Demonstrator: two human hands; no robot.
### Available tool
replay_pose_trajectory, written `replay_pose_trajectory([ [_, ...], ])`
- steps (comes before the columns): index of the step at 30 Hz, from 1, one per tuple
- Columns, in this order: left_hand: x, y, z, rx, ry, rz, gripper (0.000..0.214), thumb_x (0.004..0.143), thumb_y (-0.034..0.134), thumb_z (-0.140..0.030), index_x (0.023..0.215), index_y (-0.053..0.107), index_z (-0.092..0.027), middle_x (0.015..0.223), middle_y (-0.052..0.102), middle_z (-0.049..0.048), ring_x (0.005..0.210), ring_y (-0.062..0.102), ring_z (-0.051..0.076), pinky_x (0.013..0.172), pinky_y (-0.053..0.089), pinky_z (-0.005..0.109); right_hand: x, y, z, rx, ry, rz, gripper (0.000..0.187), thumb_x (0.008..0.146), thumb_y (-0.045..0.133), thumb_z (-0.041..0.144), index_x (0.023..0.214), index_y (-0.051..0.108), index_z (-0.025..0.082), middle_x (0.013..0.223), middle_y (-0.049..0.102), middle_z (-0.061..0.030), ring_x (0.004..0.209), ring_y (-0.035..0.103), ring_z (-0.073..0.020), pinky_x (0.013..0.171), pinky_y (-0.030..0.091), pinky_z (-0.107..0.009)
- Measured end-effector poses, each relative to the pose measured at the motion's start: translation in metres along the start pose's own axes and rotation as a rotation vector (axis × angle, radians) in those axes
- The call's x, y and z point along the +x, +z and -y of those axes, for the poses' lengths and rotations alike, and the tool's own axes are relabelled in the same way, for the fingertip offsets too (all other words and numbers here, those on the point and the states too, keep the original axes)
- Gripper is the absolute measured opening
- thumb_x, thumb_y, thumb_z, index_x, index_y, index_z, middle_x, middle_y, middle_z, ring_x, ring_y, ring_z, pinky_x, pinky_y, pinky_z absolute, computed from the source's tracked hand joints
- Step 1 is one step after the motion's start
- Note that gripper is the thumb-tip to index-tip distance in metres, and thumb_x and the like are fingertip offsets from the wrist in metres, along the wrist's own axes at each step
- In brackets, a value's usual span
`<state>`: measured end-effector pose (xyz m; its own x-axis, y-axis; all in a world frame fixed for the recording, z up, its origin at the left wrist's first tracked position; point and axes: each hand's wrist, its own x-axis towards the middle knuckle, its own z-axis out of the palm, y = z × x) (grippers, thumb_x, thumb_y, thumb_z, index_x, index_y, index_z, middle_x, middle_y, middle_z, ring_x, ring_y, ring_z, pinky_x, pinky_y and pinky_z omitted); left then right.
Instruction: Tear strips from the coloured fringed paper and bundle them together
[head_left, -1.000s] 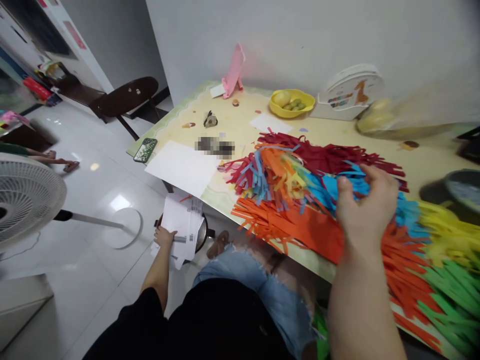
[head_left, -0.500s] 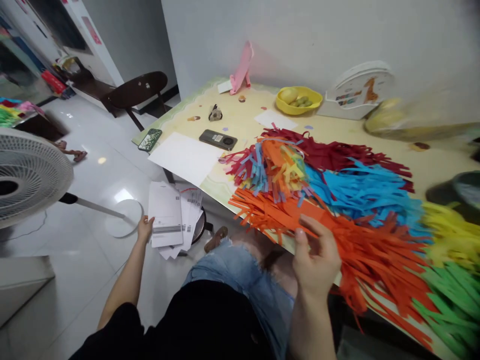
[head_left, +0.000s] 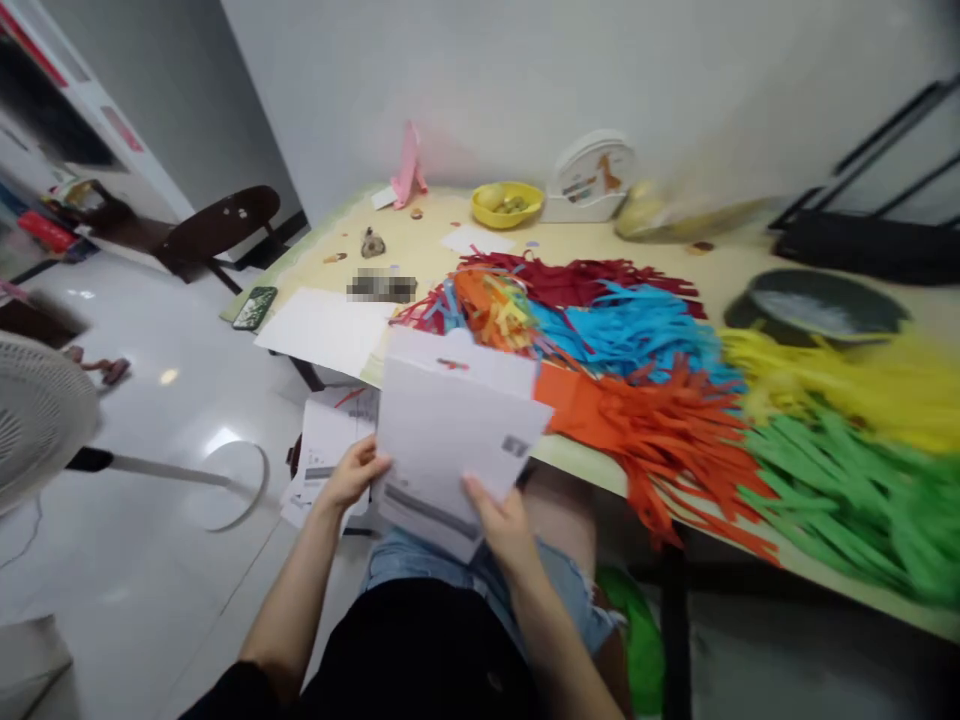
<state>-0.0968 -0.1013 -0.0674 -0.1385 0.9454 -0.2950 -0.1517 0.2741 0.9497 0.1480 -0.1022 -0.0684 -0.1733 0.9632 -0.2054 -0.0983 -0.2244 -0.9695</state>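
Over my lap I hold a white printed packet (head_left: 450,430), flat and tilted, with a slot near its top edge, a small dark label and a grey band. My left hand (head_left: 355,472) is closed at its left edge. My right hand (head_left: 504,522) grips the lower right side, thumb on top and fingers hidden underneath. More white printed packets (head_left: 322,440) lie on a seat at lower left, below the table edge. Beside the held packet, orange tissue-paper fringe (head_left: 660,410) overhangs the table's front edge.
On the table (head_left: 315,250) lie blue fringe (head_left: 637,325), dark red fringe (head_left: 592,278), yellow fringe (head_left: 847,380) and green fringe (head_left: 847,510). A white sheet (head_left: 322,328), a phone (head_left: 255,307) and a yellow fruit bowl (head_left: 507,208) are farther back. A fan (head_left: 45,420) stands at left.
My left hand has come up from the seat with a white packet and moved right, over my lap. My right hand has left the orange fringe and taken hold of the packet. The view has shifted right.
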Motion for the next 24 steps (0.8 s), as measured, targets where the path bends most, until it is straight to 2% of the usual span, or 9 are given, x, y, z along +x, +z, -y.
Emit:
replay_pose_trajectory([
  [2, 0.020, 0.047, -0.012, 0.022, 0.080, 0.136, 0.063, 0.057, 0.093, -0.046, 0.105, 0.066, -0.016, 0.106, 0.073, 0.0104, 0.091, 0.070, 0.021, 0.083, 0.056, 0.032, -0.002, -0.034, 0.006, -0.044, 0.009, -0.186, 0.062, 0.074, 0.072, 0.071, 0.099, 0.079, 0.015, 0.110, 0.078, -0.0175, 0.107, 0.073, -0.0365, 0.102, 0.054, -0.052],
  [3, 0.027, 0.068, -0.020, 0.038, 0.181, 0.166, 0.066, 0.064, 0.090, -0.045, 0.118, 0.062, -0.020, 0.120, 0.069, 0.0108, 0.098, 0.068, 0.020, 0.087, 0.055, 0.031, -0.006, -0.051, 0.009, -0.057, 0.012, -0.224, 0.062, 0.071, 0.075, 0.071, 0.098, 0.079, 0.015, 0.109, 0.079, -0.0175, 0.106, 0.073, -0.0372, 0.102, 0.054, -0.052],
  [5, 0.035, 0.104, -0.039, 0.141, 0.480, 0.191, 0.064, 0.081, 0.078, -0.045, 0.136, 0.051, -0.026, 0.139, 0.059, 0.0120, 0.109, 0.064, 0.020, 0.090, 0.053, 0.031, -0.016, -0.079, 0.011, -0.061, 0.013, -0.256, 0.063, 0.069, 0.076, 0.070, 0.097, 0.080, 0.014, 0.108, 0.079, -0.0172, 0.105, 0.073, -0.0374, 0.102, 0.054, -0.053],
  [7, 0.038, 0.132, -0.058, 0.343, 0.719, 0.236, 0.055, 0.091, 0.067, -0.042, 0.140, 0.048, -0.027, 0.139, 0.057, 0.0118, 0.114, 0.062, 0.021, 0.090, 0.052, 0.033, -0.028, -0.094, 0.010, -0.046, 0.001, -0.278, 0.065, 0.070, 0.076, 0.071, 0.100, 0.079, 0.013, 0.110, 0.079, -0.0169, 0.106, 0.073, -0.0366, 0.102, 0.054, -0.052],
  [10, 0.036, 0.162, -0.077, 0.613, 0.857, 0.278, 0.040, 0.093, 0.064, -0.035, 0.129, 0.054, -0.022, 0.125, 0.063, 0.0095, 0.110, 0.062, 0.022, 0.090, 0.050, 0.033, -0.039, -0.100, 0.004, -0.023, -0.031, -0.327, 0.064, 0.070, 0.075, 0.071, 0.102, 0.079, 0.015, 0.112, 0.078, -0.0164, 0.109, 0.073, -0.0353, 0.103, 0.054, -0.050],
  [14, 0.033, 0.182, -0.085, 0.699, 0.807, 0.255, 0.027, 0.094, 0.062, -0.032, 0.115, 0.051, -0.019, 0.100, 0.062, 0.0040, 0.084, 0.060, 0.017, 0.077, 0.046, 0.029, -0.044, -0.102, -0.004, -0.017, -0.031, -0.382, 0.062, 0.071, 0.076, 0.068, 0.103, 0.078, 0.015, 0.113, 0.078, -0.0158, 0.108, 0.073, -0.0348, 0.102, 0.054, -0.051],
  [17, 0.037, 0.184, -0.086, 0.685, 0.711, 0.264, 0.026, 0.090, 0.066, -0.037, 0.102, 0.049, -0.021, 0.080, 0.050, -0.0028, 0.066, 0.047, 0.013, 0.064, 0.038, 0.026, -0.043, -0.106, -0.010, -0.032, -0.043, -0.424, 0.059, 0.073, 0.076, 0.064, 0.105, 0.077, 0.015, 0.113, 0.078, -0.0154, 0.107, 0.073, -0.0338, 0.101, 0.054, -0.051],
  [21, 0.044, 0.178, -0.088, 0.550, 0.613, 0.355, 0.041, 0.079, 0.078, -0.045, 0.085, 0.046, -0.022, 0.074, 0.043, -0.0044, 0.064, 0.039, 0.012, 0.060, 0.032, 0.025, -0.041, -0.111, -0.011, -0.041, -0.064, -0.398, 0.053, 0.075, 0.075, 0.061, 0.106, 0.077, 0.018, 0.116, 0.076, -0.0132, 0.112, 0.070, -0.0323, 0.107, 0.050, -0.050],
  [24, 0.042, 0.175, -0.093, 0.497, 0.559, 0.456, 0.043, 0.078, 0.079, -0.047, 0.071, 0.047, -0.020, 0.066, 0.042, -0.0045, 0.061, 0.037, 0.011, 0.057, 0.030, 0.024, -0.043, -0.116, -0.009, 0.004, -0.009, -0.344, 0.055, 0.074, 0.076, 0.062, 0.108, 0.078, 0.019, 0.118, 0.076, -0.0120, 0.116, 0.068, -0.0324, 0.109, 0.048, -0.050],
])
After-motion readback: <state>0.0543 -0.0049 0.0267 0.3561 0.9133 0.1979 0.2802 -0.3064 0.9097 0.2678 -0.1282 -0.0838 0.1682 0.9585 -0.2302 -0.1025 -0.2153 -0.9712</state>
